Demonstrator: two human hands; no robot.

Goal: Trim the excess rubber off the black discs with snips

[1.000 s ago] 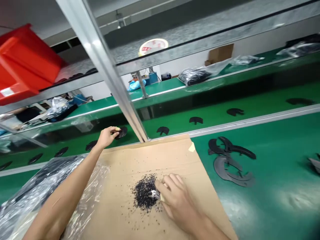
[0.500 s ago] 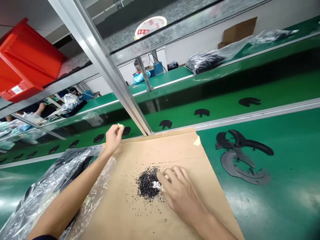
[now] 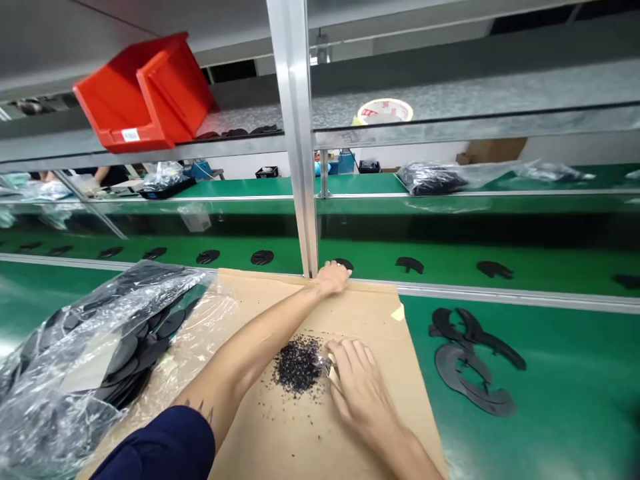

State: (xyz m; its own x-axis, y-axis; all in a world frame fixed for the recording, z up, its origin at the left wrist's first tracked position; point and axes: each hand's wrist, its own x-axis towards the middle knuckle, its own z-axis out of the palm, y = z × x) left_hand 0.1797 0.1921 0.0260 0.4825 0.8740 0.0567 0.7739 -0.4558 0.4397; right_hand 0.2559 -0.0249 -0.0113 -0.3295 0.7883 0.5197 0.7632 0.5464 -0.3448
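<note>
My left hand [image 3: 334,277] reaches past the metal post to the sunken green belt. Its bent fingers are at the near edge of a black fan-shaped piece [image 3: 344,264] and partly cover it; the grip is only partly visible. Close to the right side of a heap of tiny black bits [image 3: 299,364], my right hand [image 3: 361,383] is closed around a small silver metal tool [image 3: 326,365]. Most of that tool is hidden in the palm, and its kind is unclear. A brown cardboard sheet [image 3: 370,313] lies under the heap.
More black pieces [image 3: 409,265] sit spaced along the belt. Loose black curved parts [image 3: 473,390] lie on the green table at right. A clear plastic bag [image 3: 100,360] of black parts is at left. A red bin [image 3: 150,93] and tape roll [image 3: 385,111] rest on the shelf above.
My left hand has moved right, from beside a piece left of the post to one right of it. My right hand stays by the heap. The view has levelled.
</note>
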